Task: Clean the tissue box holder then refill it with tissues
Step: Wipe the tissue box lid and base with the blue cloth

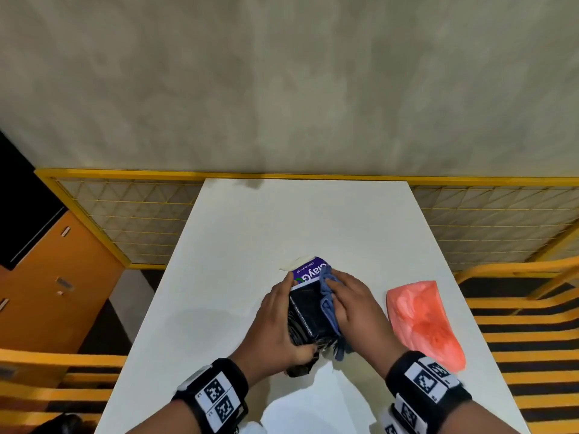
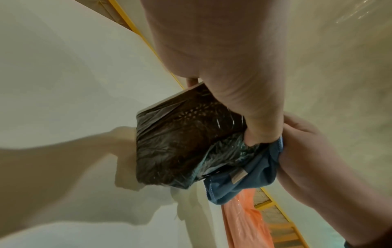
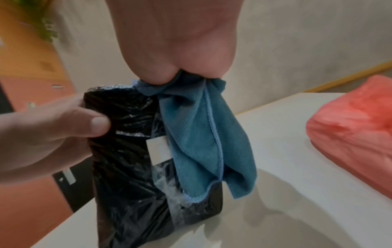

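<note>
A black tissue box holder (image 1: 308, 314) wrapped in thin clear plastic is held just above the white table (image 1: 250, 230). My left hand (image 1: 275, 327) grips its left side, thumb over the near end, as the right wrist view shows at the holder (image 3: 131, 151). My right hand (image 1: 351, 305) presses a blue cloth (image 1: 329, 296) against the holder's right side; the cloth (image 3: 201, 134) hangs bunched from my fingers. In the left wrist view the holder (image 2: 180, 142) and cloth (image 2: 244, 181) meet. A purple and white tissue pack (image 1: 308, 270) lies right behind the holder.
A pink plastic pack (image 1: 426, 321) lies on the table's right side, also seen as the pink pack (image 3: 356, 120). A yellow wire fence (image 1: 131, 220) runs behind the table. An orange cabinet (image 1: 53, 270) stands at left, slatted orange benches (image 1: 520, 339) at right.
</note>
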